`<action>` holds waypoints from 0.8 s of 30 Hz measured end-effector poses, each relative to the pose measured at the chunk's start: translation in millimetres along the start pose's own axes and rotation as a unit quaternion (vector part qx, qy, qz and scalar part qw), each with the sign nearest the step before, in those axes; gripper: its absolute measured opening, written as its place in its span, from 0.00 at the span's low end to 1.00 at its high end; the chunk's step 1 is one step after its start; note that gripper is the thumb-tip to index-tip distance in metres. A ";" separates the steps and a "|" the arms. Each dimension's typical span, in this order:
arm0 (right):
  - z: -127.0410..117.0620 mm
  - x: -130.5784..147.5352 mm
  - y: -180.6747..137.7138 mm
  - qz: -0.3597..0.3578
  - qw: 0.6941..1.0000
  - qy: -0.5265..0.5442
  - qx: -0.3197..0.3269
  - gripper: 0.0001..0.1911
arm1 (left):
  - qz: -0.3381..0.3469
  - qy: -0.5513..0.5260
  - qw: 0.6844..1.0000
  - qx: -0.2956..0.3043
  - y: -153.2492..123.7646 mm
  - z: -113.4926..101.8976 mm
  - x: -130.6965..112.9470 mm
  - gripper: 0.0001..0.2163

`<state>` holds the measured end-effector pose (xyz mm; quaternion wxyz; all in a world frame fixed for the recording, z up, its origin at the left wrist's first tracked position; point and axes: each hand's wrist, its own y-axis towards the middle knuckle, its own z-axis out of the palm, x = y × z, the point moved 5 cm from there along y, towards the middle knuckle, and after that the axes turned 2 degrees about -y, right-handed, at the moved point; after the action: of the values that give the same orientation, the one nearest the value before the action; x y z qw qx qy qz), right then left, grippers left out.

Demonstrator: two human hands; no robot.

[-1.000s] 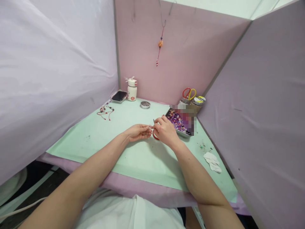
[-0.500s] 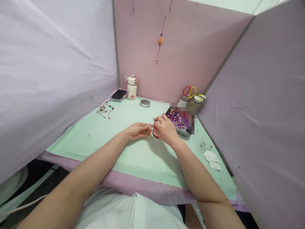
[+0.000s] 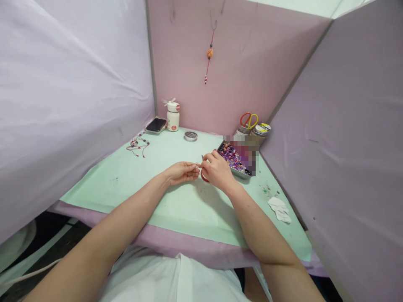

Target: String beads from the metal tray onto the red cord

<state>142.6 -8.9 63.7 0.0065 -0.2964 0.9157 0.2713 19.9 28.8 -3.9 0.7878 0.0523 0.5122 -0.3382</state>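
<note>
My left hand is closed in a pinch, thumb against forefinger, on a small pale piece too tiny to name. Right beside it, my right hand has its fingertips pinched together at the same spot, and what they hold is hidden. A red loop, like a scissor handle, shows under the right hand, and a thin grey tip sticks out above its fingers. Whether these are held or lie on the table I cannot tell. Just behind the right hand is a metal tray of mixed purple, orange and dark beads.
On the green tabletop are a beaded red cord, a phone, a white bottle, a small round tin and a crumpled tissue. Red and yellow scissor handles stand in a jar. A beaded charm hangs behind.
The view has shifted very slightly. Both hands keep almost the same pose and place, and nothing is visibly taken up or let go.
</note>
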 end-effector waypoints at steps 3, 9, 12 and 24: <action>0.3 -0.3 -0.2 0.001 1.000 -0.005 0.005 0.10 | 0.002 0.003 1.000 0.003 0.4 -0.2 0.2 0.05; 1.8 -0.3 -0.4 0.004 1.000 -0.015 0.023 0.09 | 0.003 0.012 1.000 0.005 1.4 -0.9 1.6 0.05; 2.7 -0.3 -0.3 0.004 0.999 -0.021 0.026 0.10 | 0.004 0.014 1.000 0.006 1.5 -1.0 1.7 0.05; 1.2 0.1 -0.6 0.006 0.999 -0.020 0.031 0.10 | -0.002 0.011 1.000 0.008 0.6 -0.5 1.5 0.05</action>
<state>142.6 -8.7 62.3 0.0324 -0.2849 0.9252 0.2485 20.2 28.8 -5.6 0.7810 0.0614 0.5183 -0.3430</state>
